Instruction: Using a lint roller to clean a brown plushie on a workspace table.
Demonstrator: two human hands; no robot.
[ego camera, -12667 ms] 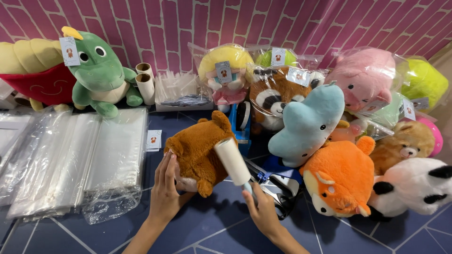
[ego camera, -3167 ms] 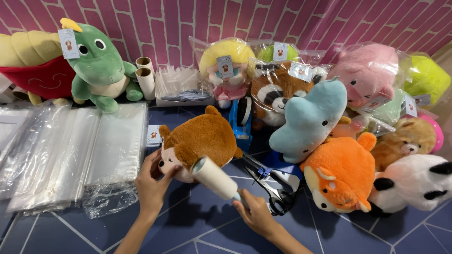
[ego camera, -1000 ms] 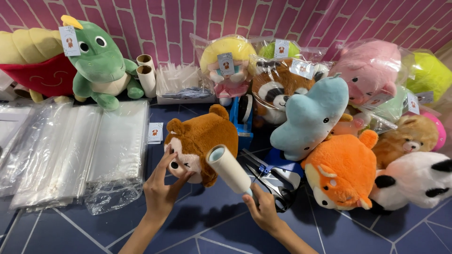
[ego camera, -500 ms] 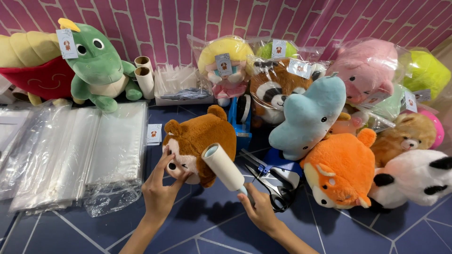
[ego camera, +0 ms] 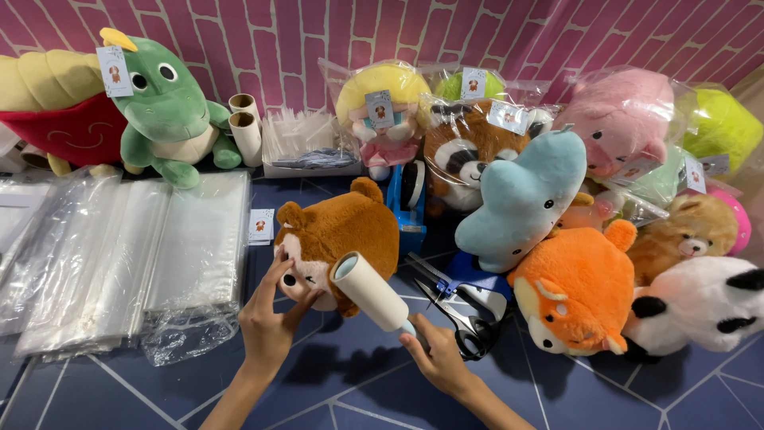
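Note:
A brown plush monkey (ego camera: 350,231) lies on the dark blue tiled floor, face toward me. My left hand (ego camera: 268,322) holds its pale face from the left side, fingers spread on it. My right hand (ego camera: 435,360) grips the light blue handle of a lint roller (ego camera: 368,291). The roller's white drum rests against the monkey's front, just right of the face.
Stacks of clear plastic bags (ego camera: 119,255) lie to the left. Black scissors (ego camera: 458,306) and a blue tape dispenser (ego camera: 406,203) sit to the right. Orange (ego camera: 577,291), light blue (ego camera: 521,199), panda (ego camera: 700,306) and green dinosaur (ego camera: 163,103) plush toys crowd the pink brick wall.
The roller has shifted a little over the monkey's front while my left hand keeps its hold on the face. Earlier the monkey was turned around under my hands.

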